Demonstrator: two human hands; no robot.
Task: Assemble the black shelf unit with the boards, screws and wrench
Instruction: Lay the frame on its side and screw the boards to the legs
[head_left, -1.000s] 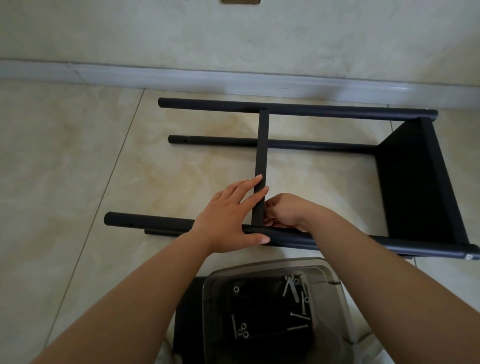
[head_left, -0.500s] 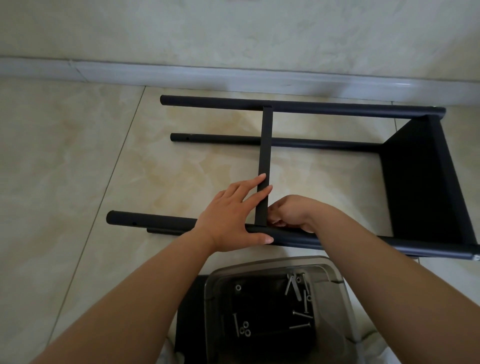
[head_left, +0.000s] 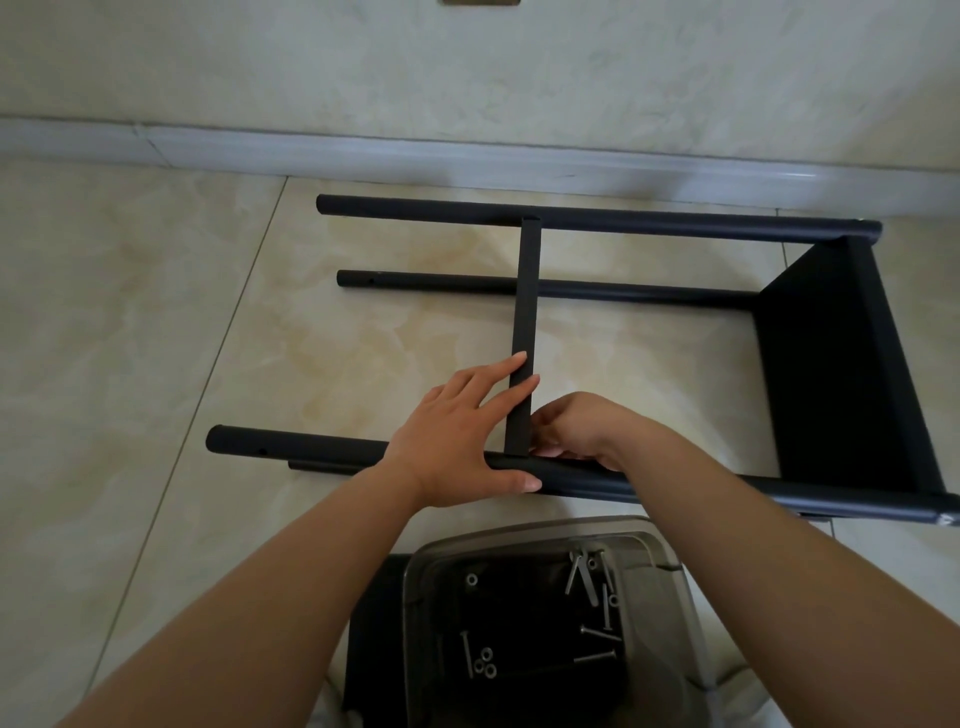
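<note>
Black metal frame: we see the black tubular shelf frame (head_left: 649, 223) lying on its side on the glossy beige floor tiles (head_left: 130, 338), close to the pale grey skirting board (head_left: 467, 156)
Tubes: far long round black tube along the wall side, a 2nd thinner black tube (head_left: 623, 291) behind the middle, near long black tube (head_left: 296, 449) closest to us w/ small holes near its left end
Board: flat black shelf board (head_left: 831, 364) stands upright betw. the tubes at the right end
Crossbar: narrow flat black crossbar (head_left: 527, 291) runs from far tube to near tube, approx. mid-length
Left hand (head_left: 457, 441): fingers straight, laid flat against the crossbar's left side, thumb stretched along the near tube; it presses, no curl round anything
Right hand (head_left: 576, 428): fingers curled at the joint of crossbar & near tube, just right of the crossbar; what they hold is hidden, so we can't tell the grip
Tray: clear plastic tray (head_left: 670, 587) sits nearest us, just below the near tube, on smth black
Hardware: long silver screws (head_left: 597, 636) & small silver washers (head_left: 485, 662) lie loose in the tray, screws mostly right side, washers lower left
Wrench: a flat silvery piece among the upper-right screws, too small for us to name
</note>
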